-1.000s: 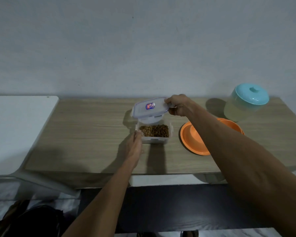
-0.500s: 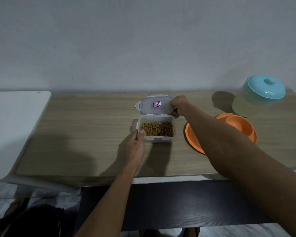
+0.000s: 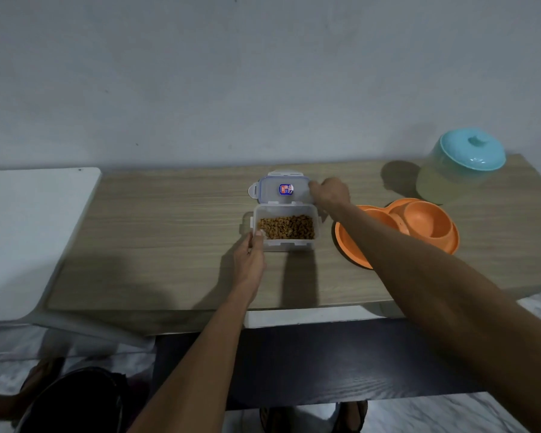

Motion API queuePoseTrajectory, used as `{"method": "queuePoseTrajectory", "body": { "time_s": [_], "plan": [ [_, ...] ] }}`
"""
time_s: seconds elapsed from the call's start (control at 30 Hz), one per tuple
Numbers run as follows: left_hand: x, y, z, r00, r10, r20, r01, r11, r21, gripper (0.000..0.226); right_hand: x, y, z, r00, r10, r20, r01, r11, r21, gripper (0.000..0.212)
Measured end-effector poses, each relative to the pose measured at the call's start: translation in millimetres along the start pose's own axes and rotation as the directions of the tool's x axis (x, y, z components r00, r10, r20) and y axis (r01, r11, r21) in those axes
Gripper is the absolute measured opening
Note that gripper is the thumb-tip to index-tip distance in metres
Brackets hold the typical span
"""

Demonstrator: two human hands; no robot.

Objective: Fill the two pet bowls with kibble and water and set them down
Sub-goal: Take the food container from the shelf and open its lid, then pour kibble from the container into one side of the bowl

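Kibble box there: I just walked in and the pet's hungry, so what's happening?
A person's left hand grips the open kibble box at its near-left corner. The right hand holds the right end of its lid, lying on the table behind it. The orange double bowl looks empty.

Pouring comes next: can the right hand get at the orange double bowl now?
Likely yes: the right hand grips the clear plastic lid, and the orange plastic double bowl sits just beside it, nothing between.
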State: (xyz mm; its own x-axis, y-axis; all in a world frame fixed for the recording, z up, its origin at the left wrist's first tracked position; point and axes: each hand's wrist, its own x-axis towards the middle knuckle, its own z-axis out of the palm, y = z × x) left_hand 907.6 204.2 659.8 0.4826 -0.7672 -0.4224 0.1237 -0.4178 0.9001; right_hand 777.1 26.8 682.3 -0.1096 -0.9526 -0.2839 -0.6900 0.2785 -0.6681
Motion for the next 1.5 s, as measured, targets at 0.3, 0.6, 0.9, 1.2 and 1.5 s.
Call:
{"method": "queuePoseTrajectory", "body": {
  "time_s": [0.3,0.6,0.9,1.2,1.5],
  "plan": [
    [-15,12,-1,0.999,-0.032,-0.013,0.032,0.999,0.016,0.038,-55,17,1,0.985,0.096,0.146,-0.101,0.995,0.021,0.029],
    [-17,10,1,0.999,-0.033,-0.013,0.033,0.999,0.037,0.022,-64,29,5,0.960,0.164,0.226,-0.199,0.970,0.142,0.023],
    [-10,9,5,0.995,-0.057,-0.077,0.063,0.995,0.075,0.056,-77,22,-12,0.935,0.111,0.337,-0.253,0.875,0.413,0.021],
    [-41,44,54,0.998,0.054,-0.028,-0.045,0.960,0.278,0.056,-72,39,-109,0.984,0.026,0.177,-0.132,0.773,0.621,0.019],
    [-40,25,132,0.899,0.209,0.385,-0.416,0.683,0.600,0.053,-78,99,-187,0.995,0.102,-0.003,-0.074,0.744,0.664,0.018]
  ]
}}
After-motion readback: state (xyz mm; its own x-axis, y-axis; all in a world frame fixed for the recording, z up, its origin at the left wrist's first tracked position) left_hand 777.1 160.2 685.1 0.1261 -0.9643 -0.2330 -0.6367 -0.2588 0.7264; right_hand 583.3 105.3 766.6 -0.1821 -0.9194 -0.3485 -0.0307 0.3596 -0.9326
